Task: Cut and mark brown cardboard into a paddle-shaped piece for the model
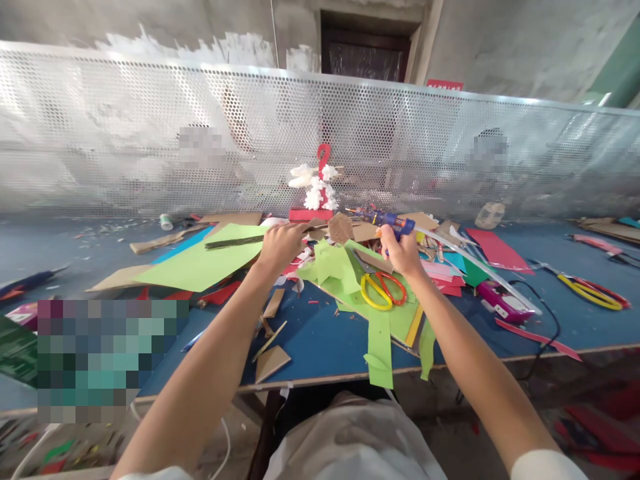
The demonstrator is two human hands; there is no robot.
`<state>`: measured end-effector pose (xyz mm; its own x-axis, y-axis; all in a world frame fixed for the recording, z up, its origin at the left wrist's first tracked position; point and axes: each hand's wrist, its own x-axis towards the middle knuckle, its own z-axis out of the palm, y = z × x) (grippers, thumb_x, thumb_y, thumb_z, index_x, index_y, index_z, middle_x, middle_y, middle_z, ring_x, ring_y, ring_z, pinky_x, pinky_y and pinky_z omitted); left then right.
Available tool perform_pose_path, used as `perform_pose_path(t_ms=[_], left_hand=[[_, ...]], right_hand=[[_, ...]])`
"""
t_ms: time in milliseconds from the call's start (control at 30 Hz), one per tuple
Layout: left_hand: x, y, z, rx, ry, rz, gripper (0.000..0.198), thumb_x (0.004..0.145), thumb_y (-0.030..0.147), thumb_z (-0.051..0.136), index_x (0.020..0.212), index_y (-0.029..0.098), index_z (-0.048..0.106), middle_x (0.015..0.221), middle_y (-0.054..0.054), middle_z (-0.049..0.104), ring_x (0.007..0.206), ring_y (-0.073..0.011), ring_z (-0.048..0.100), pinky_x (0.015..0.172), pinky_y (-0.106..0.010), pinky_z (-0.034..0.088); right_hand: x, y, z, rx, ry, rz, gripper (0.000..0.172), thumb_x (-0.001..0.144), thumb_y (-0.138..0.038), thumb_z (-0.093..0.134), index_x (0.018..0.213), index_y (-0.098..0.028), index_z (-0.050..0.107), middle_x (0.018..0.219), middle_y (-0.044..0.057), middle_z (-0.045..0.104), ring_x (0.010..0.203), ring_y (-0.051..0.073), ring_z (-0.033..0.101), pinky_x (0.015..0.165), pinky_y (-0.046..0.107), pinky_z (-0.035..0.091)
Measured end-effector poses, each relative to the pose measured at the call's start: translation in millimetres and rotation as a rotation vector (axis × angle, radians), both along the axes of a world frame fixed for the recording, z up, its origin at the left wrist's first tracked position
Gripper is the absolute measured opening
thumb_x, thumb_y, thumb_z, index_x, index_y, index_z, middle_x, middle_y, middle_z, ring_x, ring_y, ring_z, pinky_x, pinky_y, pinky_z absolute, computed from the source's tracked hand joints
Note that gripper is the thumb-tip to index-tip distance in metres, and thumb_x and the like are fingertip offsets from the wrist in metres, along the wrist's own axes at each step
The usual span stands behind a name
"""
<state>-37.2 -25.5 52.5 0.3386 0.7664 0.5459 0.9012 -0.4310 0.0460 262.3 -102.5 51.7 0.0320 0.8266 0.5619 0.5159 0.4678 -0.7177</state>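
Note:
My right hand (401,251) is closed around the handle of a blue hot glue gun (396,222), whose nozzle points left. A long translucent glue stick (475,263) runs out of its back. My left hand (284,245) is closed on a dark brown strip (235,243), which stretches out to the left over a light green sheet (210,260). What the strip is made of is hard to make out. Between my hands lie a piece of brown cardboard (341,228) and cut green paper (330,267). Scissors with yellow and orange handles (377,293) rest on the green paper.
Behind my hands stands a red hook-shaped piece with white flowers (315,193) on a red base. A perforated metal screen (150,147) borders the blue table (320,347). To the right lie a purple box with a cord (505,301), yellow-red pliers (590,290) and red paper (499,250).

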Motion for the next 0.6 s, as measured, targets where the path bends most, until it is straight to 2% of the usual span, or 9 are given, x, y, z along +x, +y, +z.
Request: perform_pose_path(t_ms=[67,133,233,300,467,533,600], left_hand=[[-1,-2,2.9,-0.009,-0.025,0.01,0.055,0.089,0.028,0.066,0.144,0.028,0.073,0.123,-0.015,0.082,0.107,-0.035,0.077,0.091,-0.046,0.055],[-2,-4,5.1,-0.014,-0.028,0.027,0.053,0.091,0.03,0.064,0.143,0.028,0.073,0.124,-0.014,0.082,0.107,-0.0347,0.077,0.089,-0.043,0.055],[-3,-3,6.1,-0.021,-0.013,0.079,0.048,0.094,0.031,0.06,0.14,0.026,0.072,0.125,-0.013,0.082,0.109,-0.0358,0.077,0.086,-0.042,0.055],[-4,-2,6.2,-0.031,-0.008,0.107,0.048,0.094,0.031,0.059,0.14,0.026,0.071,0.126,-0.013,0.081,0.11,-0.0367,0.077,0.085,-0.041,0.055],[-4,-2,7.6,-0.045,-0.023,0.11,0.05,0.093,0.029,0.059,0.141,0.024,0.068,0.128,-0.014,0.08,0.112,-0.0389,0.076,0.085,-0.042,0.054],[-5,-1,7.4,-0.052,-0.037,0.109,0.049,0.093,0.029,0.058,0.141,0.024,0.067,0.127,-0.015,0.08,0.111,-0.0386,0.076,0.085,-0.042,0.054],[-5,1,5.9,-0.054,-0.045,0.104,0.048,0.093,0.029,0.059,0.141,0.025,0.067,0.126,-0.014,0.08,0.111,-0.0377,0.076,0.085,-0.042,0.054]], right_hand=[[1,3,1.2,-0.019,0.19,0.074,0.06,0.096,-0.086,0.047,0.089,-0.027,0.053,0.062,-0.004,0.045,0.046,0.016,0.046,0.049,0.034,0.041],[2,3,4.8,-0.051,0.315,0.177,0.057,0.091,-0.083,0.059,0.087,-0.027,0.052,0.061,-0.006,0.043,0.045,0.013,0.041,0.046,0.031,0.036],[6,0,11.5,-0.153,0.336,0.318,0.048,0.082,-0.068,0.074,0.095,-0.026,0.055,0.064,-0.007,0.045,0.047,0.012,0.04,0.047,0.029,0.033],[9,-2,14.0,-0.213,0.284,0.357,0.044,0.079,-0.058,0.077,0.099,-0.026,0.056,0.068,-0.006,0.049,0.049,0.012,0.041,0.048,0.029,0.033],[19,5,8.0,-0.303,0.109,0.287,0.03,0.079,-0.042,0.079,0.088,-0.024,0.055,0.069,-0.003,0.055,0.05,0.012,0.047,0.051,0.032,0.043],[22,11,3.7,-0.32,0.012,0.217,0.027,0.082,-0.039,0.079,0.085,-0.024,0.057,0.068,-0.002,0.058,0.051,0.014,0.054,0.055,0.033,0.049],[24,17,0.5,-0.325,-0.08,0.159,0.024,0.085,-0.038,0.079,0.087,-0.024,0.06,0.075,0.002,0.067,0.056,0.017,0.061,0.059,0.034,0.055]])
